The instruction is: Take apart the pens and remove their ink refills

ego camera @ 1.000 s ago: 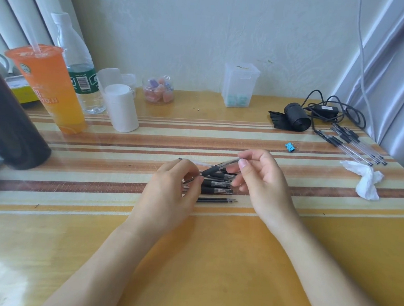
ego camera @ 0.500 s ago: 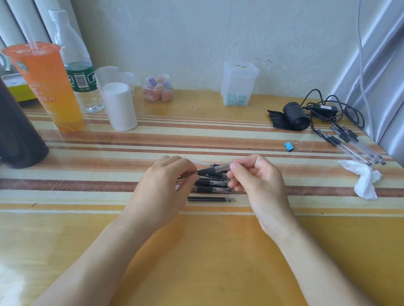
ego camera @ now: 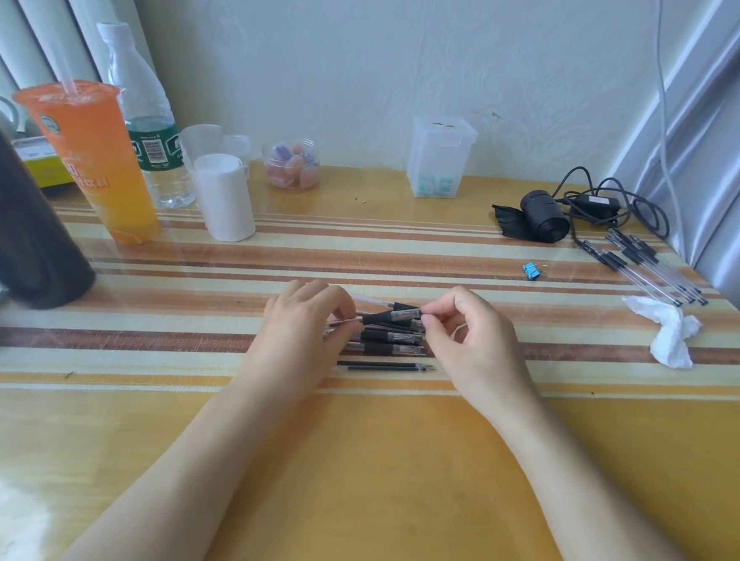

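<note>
Centrally, held pen: a pen [ego camera: 394, 316] with a black grip and clear barrel is lifted just above the pile, lying nearly level between both hands.
Left hand: the left hand [ego camera: 307, 333] is closed around the barrel end of the held pen, knuckles up, fingers curled over it.
Right hand: the right hand [ego camera: 469, 335] pinches the tip end of the same pen between thumb and forefinger, the other fingers curled loosely.
Pen pile: several more pens [ego camera: 392, 343] with black grips lie side by side on the table [ego camera: 389, 479], directly under the hands, on the striped part of the surface.
Loose refills: two thin dark ink refills [ego camera: 386, 366] lie parallel on the table just nearer the camera than the pile, apart from both hands.
Far right: a second bundle of clear pens [ego camera: 649, 267] lies near the right edge, beside a crumpled white tissue [ego camera: 671, 330].
Nearby items: a small blue binder clip [ego camera: 532, 270] sits between that bundle and the hands; a black roll [ego camera: 543, 222] and a coiled cable [ego camera: 614, 205] lie behind it.
Left side: an orange drink cup [ego camera: 92, 160], a water bottle [ego camera: 147, 116] and a white paper roll [ego camera: 225, 198] stand well apart from the pens.
</note>
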